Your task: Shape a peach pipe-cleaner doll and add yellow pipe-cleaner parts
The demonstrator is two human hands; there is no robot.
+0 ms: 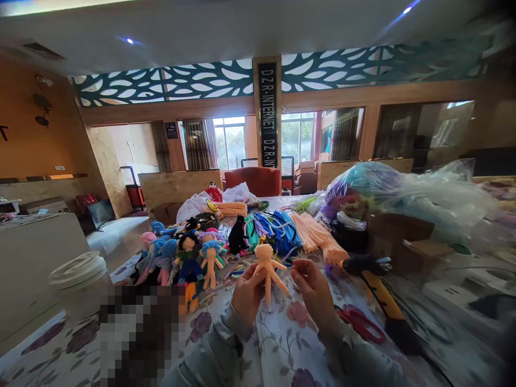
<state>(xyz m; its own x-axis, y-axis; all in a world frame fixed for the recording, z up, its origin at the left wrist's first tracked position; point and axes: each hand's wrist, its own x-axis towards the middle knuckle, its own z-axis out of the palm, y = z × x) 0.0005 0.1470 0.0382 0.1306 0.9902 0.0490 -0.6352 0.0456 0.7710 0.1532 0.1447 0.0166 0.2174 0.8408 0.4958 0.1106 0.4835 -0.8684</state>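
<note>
A small peach-coloured doll body (264, 263), fuzzy like pipe cleaner, with a head, arms and legs and no hair or clothes, is upright above the table. My left hand (246, 294) pinches it by its left side between thumb and fingers. Close to the doll's other arm, my right hand (312, 287) has its fingers loosely bent, with a small gap between thumb and forefinger and nothing visible in it. Several finished dolls (188, 255) with coloured hair and clothes are grouped left of my hands. Behind the held doll lie blue pipe cleaners (282, 231) and a peach bundle of them (318, 236).
A yellow-and-black glue gun (377, 295) and red-handled scissors (363, 324) lie on the right. At the left stands a white-lidded container (78, 279). Clear plastic bags (427, 188) are heaped at the back right. The flowered tablecloth (278, 352) covers the table.
</note>
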